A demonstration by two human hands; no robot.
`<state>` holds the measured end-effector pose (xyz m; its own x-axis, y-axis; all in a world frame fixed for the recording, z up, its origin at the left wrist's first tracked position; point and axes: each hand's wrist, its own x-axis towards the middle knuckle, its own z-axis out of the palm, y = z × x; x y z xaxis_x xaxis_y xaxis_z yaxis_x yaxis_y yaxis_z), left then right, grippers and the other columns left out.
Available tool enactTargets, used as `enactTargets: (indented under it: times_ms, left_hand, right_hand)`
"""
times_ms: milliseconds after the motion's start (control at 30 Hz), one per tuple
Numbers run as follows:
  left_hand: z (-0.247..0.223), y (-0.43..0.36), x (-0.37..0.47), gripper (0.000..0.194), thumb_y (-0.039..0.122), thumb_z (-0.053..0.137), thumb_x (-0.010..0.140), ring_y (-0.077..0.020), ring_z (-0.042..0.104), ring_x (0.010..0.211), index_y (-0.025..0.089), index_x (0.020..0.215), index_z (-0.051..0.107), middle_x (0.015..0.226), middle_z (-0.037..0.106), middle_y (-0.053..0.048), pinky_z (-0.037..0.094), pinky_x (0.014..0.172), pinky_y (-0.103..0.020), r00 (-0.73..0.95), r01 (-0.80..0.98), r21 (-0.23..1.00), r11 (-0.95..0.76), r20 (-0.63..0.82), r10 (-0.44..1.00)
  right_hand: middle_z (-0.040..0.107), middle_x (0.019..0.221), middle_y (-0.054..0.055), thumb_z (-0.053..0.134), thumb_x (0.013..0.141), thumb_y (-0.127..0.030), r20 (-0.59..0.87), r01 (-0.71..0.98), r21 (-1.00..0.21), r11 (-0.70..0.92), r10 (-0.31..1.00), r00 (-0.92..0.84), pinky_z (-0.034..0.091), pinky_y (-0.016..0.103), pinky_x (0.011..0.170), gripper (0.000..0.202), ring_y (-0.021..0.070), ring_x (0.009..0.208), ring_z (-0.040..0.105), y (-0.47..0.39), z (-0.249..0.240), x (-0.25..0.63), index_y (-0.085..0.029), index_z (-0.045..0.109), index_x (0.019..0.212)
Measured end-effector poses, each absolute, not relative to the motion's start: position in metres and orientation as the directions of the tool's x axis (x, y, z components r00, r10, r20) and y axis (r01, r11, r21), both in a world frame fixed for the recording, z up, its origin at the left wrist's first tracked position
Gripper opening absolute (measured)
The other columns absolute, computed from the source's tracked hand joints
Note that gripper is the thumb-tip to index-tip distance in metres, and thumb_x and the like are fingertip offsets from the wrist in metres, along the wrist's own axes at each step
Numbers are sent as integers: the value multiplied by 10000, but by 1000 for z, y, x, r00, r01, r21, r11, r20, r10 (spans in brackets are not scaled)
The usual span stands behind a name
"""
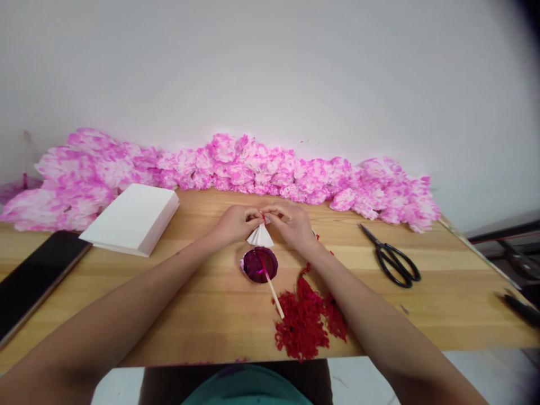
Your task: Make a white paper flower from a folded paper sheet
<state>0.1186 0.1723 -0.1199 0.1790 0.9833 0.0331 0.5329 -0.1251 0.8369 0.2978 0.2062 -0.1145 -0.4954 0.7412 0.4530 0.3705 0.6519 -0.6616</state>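
Observation:
My left hand (239, 223) and my right hand (291, 221) meet over the middle of the table, fingertips pinched close together. Between them is a folded white paper fan (260, 237), its pleats spreading downward. Red yarn (263, 216) shows at its gathered top, where both hands pinch. Just below the fan sits a small round dish of dark magenta liquid (255, 268). A pale stick (275, 295) leans in it, the dipped end stained pink. A tangled heap of red yarn (301, 323) lies beside my right forearm.
Pink-and-white paper flowers (253, 166) line the table's back along the wall. On the left are a stack of white paper (133, 216) and a black phone (36, 275). Black-handled scissors (392, 260) lie on the right, with another dark tool (521, 308) at the right edge.

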Motion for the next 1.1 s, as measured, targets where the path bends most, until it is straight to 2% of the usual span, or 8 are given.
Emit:
enactTargets:
  times_ms: [133, 267, 500, 567, 667, 767, 900, 1100]
  left_hand:
    - [-120, 175, 115, 201, 301, 572, 795, -128, 533, 605, 152, 765, 703, 679, 653, -10, 369, 573, -218, 220, 446, 888, -113, 14, 975]
    - [-120, 175, 114, 240, 367, 609, 775, -133, 554, 638, 145, 772, 701, 709, 661, -13, 392, 592, -218, 263, 391, 915, -99, -8, 965]
    - [-116, 173, 120, 347, 443, 547, 813, -108, 460, 565, 145, 640, 589, 580, 519, 19, 328, 561, -224, 196, 402, 910, -101, 22, 980]
    - [-115, 173, 120, 381, 481, 552, 816, -103, 448, 548, 148, 634, 576, 568, 508, 22, 310, 544, -224, 192, 403, 911, -88, 10, 981]
    - [-117, 174, 118, 366, 457, 532, 821, -101, 449, 533, 150, 624, 569, 559, 520, 21, 309, 541, -224, 187, 420, 903, -91, 13, 982]
    - [-120, 175, 116, 338, 412, 504, 820, -108, 480, 549, 153, 612, 565, 572, 547, 13, 334, 563, -224, 197, 428, 895, -123, 40, 980]
    - [-120, 176, 115, 326, 420, 507, 816, -120, 513, 576, 153, 662, 614, 608, 599, 1, 355, 586, -228, 190, 446, 888, -110, 26, 981]
    - [-119, 176, 115, 351, 408, 505, 830, -121, 525, 583, 145, 625, 615, 611, 611, -7, 361, 587, -226, 182, 480, 871, -106, 19, 983]
  right_hand:
    - [753, 918, 5, 605, 872, -266, 433, 367, -690, 623, 763, -480, 478, 330, 798, 144, 186, 839, 670, 204, -116, 298, -279, 738, 927]
    - [754, 927, 6, 599, 884, -281, 433, 360, -693, 625, 759, -486, 490, 322, 794, 155, 186, 860, 679, 202, -117, 296, -282, 742, 941]
    - [748, 979, 25, 550, 905, -289, 419, 331, -742, 583, 789, -450, 521, 310, 782, 190, 176, 888, 686, 207, -117, 298, -244, 714, 990]
    - [741, 992, 31, 551, 903, -304, 395, 326, -767, 552, 808, -437, 523, 290, 737, 189, 164, 867, 685, 209, -114, 299, -233, 686, 1013]
    - [729, 957, 28, 613, 866, -331, 338, 321, -789, 523, 807, -484, 510, 265, 696, 168, 152, 831, 676, 210, -112, 302, -221, 661, 983]
    - [715, 861, 9, 653, 837, -312, 297, 364, -756, 545, 780, -552, 480, 260, 683, 118, 139, 758, 649, 209, -112, 302, -211, 664, 897]
    - [707, 817, -1, 604, 865, -231, 306, 436, -673, 597, 761, -572, 433, 257, 695, 79, 131, 736, 616, 209, -111, 302, -206, 667, 824]
    - [700, 852, 10, 622, 870, -263, 301, 437, -645, 627, 734, -609, 424, 256, 697, 76, 138, 752, 610, 209, -110, 302, -208, 666, 900]
